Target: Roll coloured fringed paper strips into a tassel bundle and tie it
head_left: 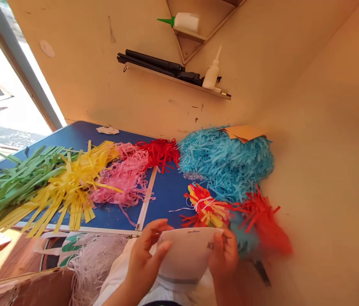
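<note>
Close to my body, a pale, whitish paper piece point(184, 257) is held up between both hands. It has a small dark mark near its right side and a short slit-like mark at the top. My left hand point(149, 250) grips its left edge, thumb in front. On the opposite edge, my right hand point(224, 253) pinches it with the thumb on the near face. Just beyond the paper lies a red and yellow tissue tassel bundle point(206, 206) tied with white string. A big heap of blue paper fringe point(227, 163) sits behind it, with orange paper point(244, 132) on top.
Green point(16, 178), yellow point(71, 187), pink point(122, 178) and red fringe point(163, 153) cover the blue table point(166, 193). White shreds point(98, 259) and a cardboard box point(45, 287) are at lower left. A wall shelf point(179, 78) carries a glue bottle point(211, 74); red fringe point(271, 229) lies at right.
</note>
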### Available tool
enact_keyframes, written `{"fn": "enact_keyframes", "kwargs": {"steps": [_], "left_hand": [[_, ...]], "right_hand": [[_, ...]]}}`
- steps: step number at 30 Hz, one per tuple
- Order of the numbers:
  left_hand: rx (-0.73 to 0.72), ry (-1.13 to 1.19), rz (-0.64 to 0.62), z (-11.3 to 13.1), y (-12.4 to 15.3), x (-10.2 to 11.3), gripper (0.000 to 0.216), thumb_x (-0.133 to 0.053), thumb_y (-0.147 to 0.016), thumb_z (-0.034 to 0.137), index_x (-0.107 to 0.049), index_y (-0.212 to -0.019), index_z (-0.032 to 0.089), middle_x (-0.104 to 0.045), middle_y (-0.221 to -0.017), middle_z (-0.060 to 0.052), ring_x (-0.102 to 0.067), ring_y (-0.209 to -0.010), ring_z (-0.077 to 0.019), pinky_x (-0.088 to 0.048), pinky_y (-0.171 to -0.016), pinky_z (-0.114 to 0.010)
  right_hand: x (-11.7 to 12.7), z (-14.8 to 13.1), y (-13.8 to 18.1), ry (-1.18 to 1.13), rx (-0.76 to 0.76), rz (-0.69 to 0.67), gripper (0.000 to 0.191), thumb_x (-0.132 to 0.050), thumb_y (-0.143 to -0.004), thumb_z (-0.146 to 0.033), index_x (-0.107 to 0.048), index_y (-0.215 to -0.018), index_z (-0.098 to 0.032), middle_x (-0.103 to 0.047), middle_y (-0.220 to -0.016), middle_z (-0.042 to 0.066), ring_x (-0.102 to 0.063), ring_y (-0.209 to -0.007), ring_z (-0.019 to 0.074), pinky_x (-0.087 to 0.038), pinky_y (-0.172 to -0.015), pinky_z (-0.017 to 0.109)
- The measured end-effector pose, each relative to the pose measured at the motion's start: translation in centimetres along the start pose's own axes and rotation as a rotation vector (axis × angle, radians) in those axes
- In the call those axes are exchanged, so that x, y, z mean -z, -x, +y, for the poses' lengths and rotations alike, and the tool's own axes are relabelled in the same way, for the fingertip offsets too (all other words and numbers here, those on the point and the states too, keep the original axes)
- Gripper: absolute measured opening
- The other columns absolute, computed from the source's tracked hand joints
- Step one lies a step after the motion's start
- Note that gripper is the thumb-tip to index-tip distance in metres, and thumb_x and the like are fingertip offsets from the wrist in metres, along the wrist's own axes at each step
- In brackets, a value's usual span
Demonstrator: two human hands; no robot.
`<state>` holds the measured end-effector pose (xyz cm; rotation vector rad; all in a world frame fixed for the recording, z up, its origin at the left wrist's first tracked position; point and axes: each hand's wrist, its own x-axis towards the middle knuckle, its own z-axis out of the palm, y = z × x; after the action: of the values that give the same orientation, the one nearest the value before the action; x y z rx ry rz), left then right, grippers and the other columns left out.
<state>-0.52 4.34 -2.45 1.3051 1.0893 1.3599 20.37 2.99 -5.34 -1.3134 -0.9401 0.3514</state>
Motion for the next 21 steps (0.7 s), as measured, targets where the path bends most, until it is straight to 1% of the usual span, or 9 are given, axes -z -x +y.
{"fn": "enact_keyframes", "kwargs": {"steps": [3,6,7,10,12,14,17,19,21], "left_hand": [[0.019,-0.225,-0.049,0.8,-0.8,0.8,0.037,-0.057,-0.09,0.05,-0.078,-0.089,0.02,-0.077,-0.088,-0.009,-0.07,-0.079,-0.0233,-0.057,-0.071,-0.03],[0.006,-0.263,-0.05,1.1,-1.2,1.4,0.041,-0.057,-0.089,0.054,-0.08,-0.089,0.02,-0.078,-0.088,-0.008,-0.071,-0.08,-0.024,-0.057,-0.071,-0.03],[0.009,-0.264,-0.061,1.2,-1.4,1.7,0.042,-0.058,-0.088,0.056,-0.08,-0.092,0.02,-0.078,-0.089,-0.008,-0.071,-0.082,-0.0247,-0.058,-0.073,-0.03],[-0.001,-0.336,-0.136,2.1,-2.2,2.9,0.043,-0.063,-0.083,0.057,-0.078,-0.103,0.021,-0.079,-0.092,-0.008,-0.074,-0.083,-0.0253,-0.061,-0.071,-0.029],[-0.057,-0.452,-0.232,3.3,-3.0,3.8,0.039,-0.066,-0.081,0.055,-0.08,-0.099,0.024,-0.08,-0.089,-0.007,-0.075,-0.077,-0.0242,-0.062,-0.066,-0.027],[-0.141,-0.558,-0.381,4.4,-3.8,4.6,0.032,-0.065,-0.083,0.053,-0.082,-0.091,0.027,-0.08,-0.082,-0.005,-0.075,-0.069,-0.0228,-0.061,-0.062,-0.024],[-0.206,-0.669,-0.583,5.5,-4.5,5.4,0.026,-0.063,-0.086,0.049,-0.082,-0.092,0.031,-0.08,-0.079,-0.003,-0.075,-0.065,-0.0208,-0.06,-0.06,-0.021],[-0.236,-0.747,-0.624,6.0,-4.6,5.4,0.025,-0.066,-0.084,0.048,-0.081,-0.096,0.032,-0.08,-0.082,-0.003,-0.076,-0.069,-0.0212,-0.06,-0.063,-0.021],[-0.248,-0.81,-0.673,6.6,-4.7,4.7,0.026,-0.066,-0.085,0.049,-0.081,-0.094,0.03,-0.08,-0.082,-0.004,-0.075,-0.07,-0.0209,-0.059,-0.062,-0.021]], "right_hand": [[-0.4,-0.5,-0.2,-0.057,-0.026,-0.105,0.037,-0.059,-0.091,-0.056,-0.061,-0.088,-0.019,-0.061,-0.071,0.001,-0.057,-0.063,0.0149,-0.048,-0.059,0.025],[-0.4,-0.8,-0.8,-0.203,-0.142,-0.27,0.034,-0.058,-0.092,-0.052,-0.058,-0.083,-0.019,-0.055,-0.064,-0.002,-0.051,-0.055,0.0128,-0.043,-0.052,0.022],[-0.4,-1.1,-1.0,-0.233,-0.148,-0.308,0.034,-0.059,-0.092,-0.051,-0.057,-0.08,-0.019,-0.052,-0.061,-0.004,-0.048,-0.052,0.0117,-0.041,-0.049,0.021],[-0.2,-2.5,-1.1,-0.176,-0.011,-0.336,0.026,-0.059,-0.093,-0.041,-0.058,-0.08,-0.019,-0.052,-0.059,-0.005,-0.046,-0.049,0.0104,-0.037,-0.048,0.02],[-0.1,-3.9,-0.8,-0.086,0.124,-0.349,0.019,-0.056,-0.095,-0.034,-0.061,-0.084,-0.019,-0.057,-0.062,-0.003,-0.051,-0.052,0.0109,-0.04,-0.052,0.021],[0.0,-5.2,-0.5,-0.036,0.206,-0.366,0.018,-0.053,-0.096,-0.031,-0.061,-0.085,-0.019,-0.059,-0.062,-0.003,-0.053,-0.052,0.0109,-0.04,-0.053,0.021],[0.1,-6.2,-0.1,0.013,0.261,-0.407,0.019,-0.051,-0.097,-0.032,-0.061,-0.085,-0.02,-0.059,-0.06,-0.003,-0.054,-0.052,0.0111,-0.04,-0.054,0.021],[0.2,-6.2,0.1,0.034,0.299,-0.433,0.019,-0.05,-0.097,-0.033,-0.06,-0.086,-0.021,-0.062,-0.061,-0.003,-0.056,-0.053,0.0119,-0.042,-0.056,0.022],[0.1,-6.0,0.2,0.052,0.321,-0.455,0.02,-0.048,-0.098,-0.033,-0.06,-0.087,-0.021,-0.066,-0.065,-0.002,-0.06,-0.057,0.0131,-0.044,-0.06,0.023]]}}
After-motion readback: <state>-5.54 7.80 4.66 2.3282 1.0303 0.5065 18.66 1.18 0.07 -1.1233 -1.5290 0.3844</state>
